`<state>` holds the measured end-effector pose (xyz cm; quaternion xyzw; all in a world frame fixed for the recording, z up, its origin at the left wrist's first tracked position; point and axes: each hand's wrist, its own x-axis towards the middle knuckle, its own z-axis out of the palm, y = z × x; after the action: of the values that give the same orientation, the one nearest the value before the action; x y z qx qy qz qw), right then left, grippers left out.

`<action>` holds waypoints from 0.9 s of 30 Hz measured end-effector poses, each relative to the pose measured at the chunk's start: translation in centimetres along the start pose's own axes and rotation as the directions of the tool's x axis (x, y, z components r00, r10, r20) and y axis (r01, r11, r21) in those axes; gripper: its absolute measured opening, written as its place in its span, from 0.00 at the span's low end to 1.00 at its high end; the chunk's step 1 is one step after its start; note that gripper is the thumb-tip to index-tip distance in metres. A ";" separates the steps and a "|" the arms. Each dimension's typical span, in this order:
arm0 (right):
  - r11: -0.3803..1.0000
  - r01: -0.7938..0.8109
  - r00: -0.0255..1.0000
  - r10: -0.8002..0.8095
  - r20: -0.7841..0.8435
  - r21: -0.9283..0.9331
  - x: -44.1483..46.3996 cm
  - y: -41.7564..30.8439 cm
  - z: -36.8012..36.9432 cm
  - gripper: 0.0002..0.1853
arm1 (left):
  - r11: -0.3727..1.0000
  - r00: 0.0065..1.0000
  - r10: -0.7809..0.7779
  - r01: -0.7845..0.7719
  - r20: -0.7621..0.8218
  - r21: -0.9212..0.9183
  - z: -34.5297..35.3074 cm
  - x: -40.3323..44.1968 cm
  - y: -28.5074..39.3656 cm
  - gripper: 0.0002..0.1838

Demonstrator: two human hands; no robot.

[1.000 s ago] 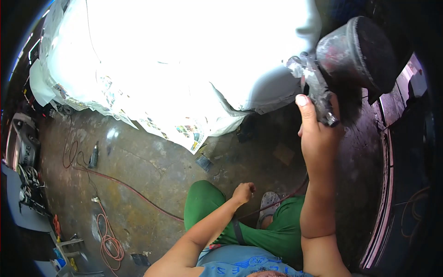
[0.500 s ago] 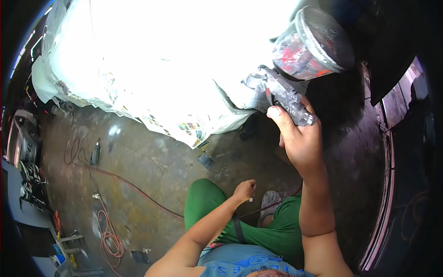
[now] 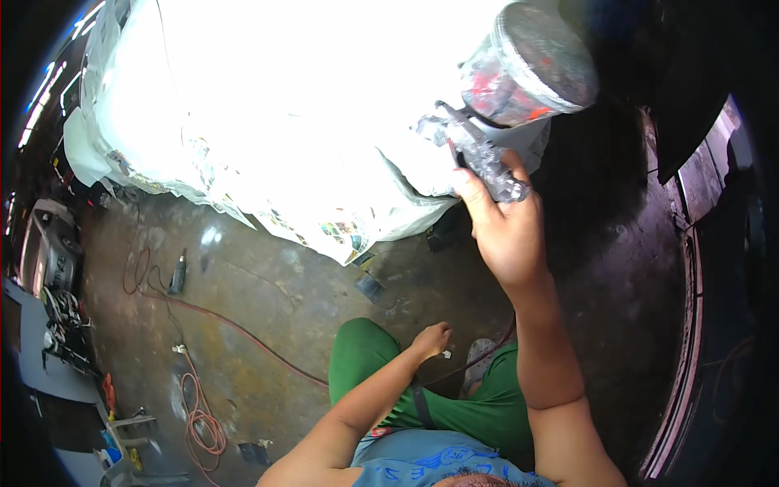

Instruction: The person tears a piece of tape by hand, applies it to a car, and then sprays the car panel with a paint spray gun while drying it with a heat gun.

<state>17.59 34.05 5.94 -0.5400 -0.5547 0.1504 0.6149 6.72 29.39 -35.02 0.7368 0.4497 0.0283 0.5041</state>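
Note:
A paint-stained spray gun (image 3: 483,158) is in my right hand (image 3: 507,219), with the fingers wrapped round its handle. The gun's cup (image 3: 527,69), smeared with red and grey, tilts at the upper right in front of a brightly lit white surface (image 3: 308,81). Printed paper sheets (image 3: 345,231) hang along that surface's lower edge. My left hand (image 3: 432,341) is curled near my green-clad knee, away from the surface. A small whitish bit shows beside it; whether the fingers hold it is not clear.
A red hose (image 3: 243,331) runs across the stained floor towards my feet. At the left lie a dark tool (image 3: 178,274) and a coiled orange cable (image 3: 204,430). A car's front part (image 3: 58,252) stands at the far left. A dark scrap (image 3: 370,286) lies below the paper.
My right hand has carried the spray gun leftwards along the white surface, and the cup has swung left and up. My left hand has hardly moved.

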 end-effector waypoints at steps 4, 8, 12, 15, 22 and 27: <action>0.996 0.077 0.981 -0.084 -0.177 -0.044 0.6 0.1 -1.6 0.09 | 0.999 0.999 -0.001 0.000 0.036 0.037 0.1 -0.1 -0.1 0.21; 0.992 0.070 0.957 -0.098 -0.273 -0.108 0.9 -0.9 -2.8 0.09 | 0.998 0.997 0.036 -0.039 0.072 0.042 0.8 0.3 -1.1 0.21; 0.998 -0.061 0.966 0.062 -0.251 0.013 0.4 -2.6 -3.2 0.09 | 0.998 0.998 0.047 -0.049 0.051 0.042 0.5 0.1 -0.7 0.22; 0.996 -0.040 0.987 0.051 -0.153 0.078 -0.2 -2.6 -3.1 0.09 | 0.998 0.997 0.046 -0.049 0.057 0.049 0.0 0.2 -0.2 0.22; 0.990 -0.079 0.994 0.069 0.089 0.114 -2.4 -1.5 -2.2 0.09 | 0.990 0.984 0.141 -0.142 0.108 -0.001 1.2 0.7 -0.7 0.20; 0.988 -0.147 0.989 0.147 0.002 0.055 -2.6 -0.6 -2.3 0.13 | 0.983 0.973 0.176 -0.183 0.151 0.033 2.6 0.9 0.3 0.22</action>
<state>18.42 30.61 5.57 -0.5623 -0.5087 0.2099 0.6173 8.70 28.15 -36.43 0.7860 0.3434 0.0086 0.5141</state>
